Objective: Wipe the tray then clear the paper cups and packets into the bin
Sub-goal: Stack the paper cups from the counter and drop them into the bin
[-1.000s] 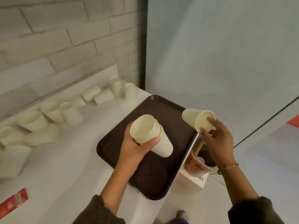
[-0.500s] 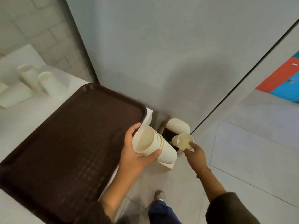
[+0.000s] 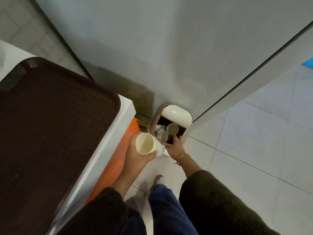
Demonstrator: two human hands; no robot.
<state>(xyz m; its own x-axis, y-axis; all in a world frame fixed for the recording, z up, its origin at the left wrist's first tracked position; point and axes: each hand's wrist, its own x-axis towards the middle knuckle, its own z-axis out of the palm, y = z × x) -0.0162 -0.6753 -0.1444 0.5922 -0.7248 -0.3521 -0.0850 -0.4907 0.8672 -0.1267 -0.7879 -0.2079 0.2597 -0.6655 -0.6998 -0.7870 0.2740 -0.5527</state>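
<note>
Firmly enough, it seems, the left hand (image 3: 140, 155) wraps the stack of cups (image 3: 145, 146), thumb across the near side and fingers curled round the far side, mouth tilted up toward the camera. The stack hangs off the counter (image 3: 126, 112), past its right corner, just beside the near-left rim of the bin (image 3: 153, 122) but not yet over the opening. The right hand (image 3: 175, 147) reaches to the bin's near rim with loose fingers that hold nothing I can make out, though the tips are lost in the dark mouth. Two cups (image 3: 172, 128) already lie inside, under the raised lid (image 3: 176, 114), which covers the far part of the opening. The main risk is a miss: the gap is narrow, so a stack let go from the side could strike the rim or the lid and fall on the floor (image 3: 254, 133). Nested cups may also slide apart if the grip eases while they are tipped. The right hand sits in the drop path and could knock the stack aside. The tray (image 3: 50, 124) lies at the counter's right edge, bare where it shows; whether more cups and packets wait on the counter is out of view.
</note>
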